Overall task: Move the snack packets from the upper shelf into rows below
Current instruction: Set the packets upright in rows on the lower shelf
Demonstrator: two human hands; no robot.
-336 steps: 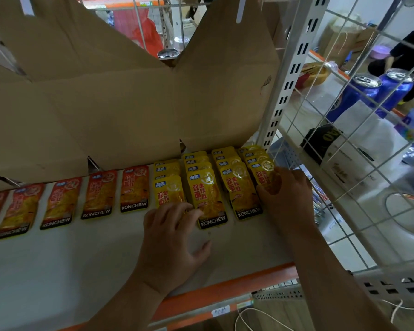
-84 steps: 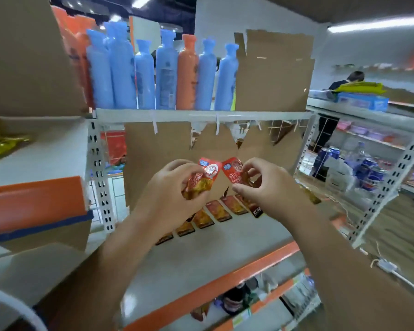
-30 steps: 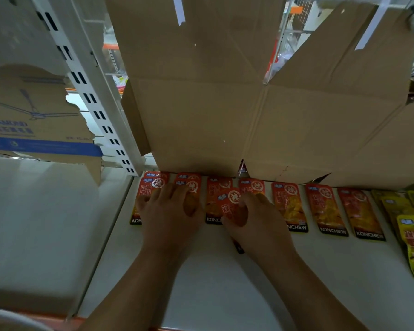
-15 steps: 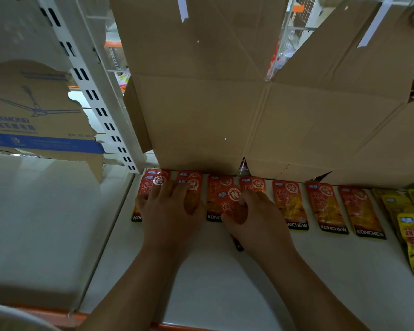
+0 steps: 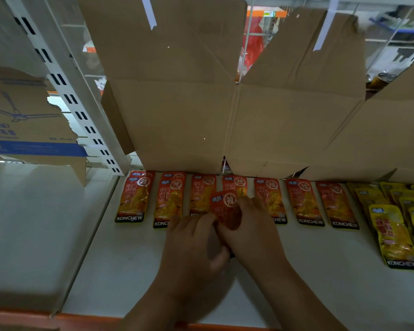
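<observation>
Head view. A red foil snack packet (image 5: 225,207) is held just in front of the foot of the brown cardboard sheet (image 5: 177,120), overlapping the row of red "KONCHEW" packets (image 5: 305,203) that lies flat along that foot.

Right hand (image 5: 252,231): fingers clamped on the red packet, thumb across its face.

Left hand (image 5: 193,250): fingers curled against the packet's lower left edge; cannot tell whether they pinch it.

Yellow snack packets (image 5: 392,234) lie overlapped below the cardboard's right end, all on the white shelf (image 5: 320,278).
</observation>
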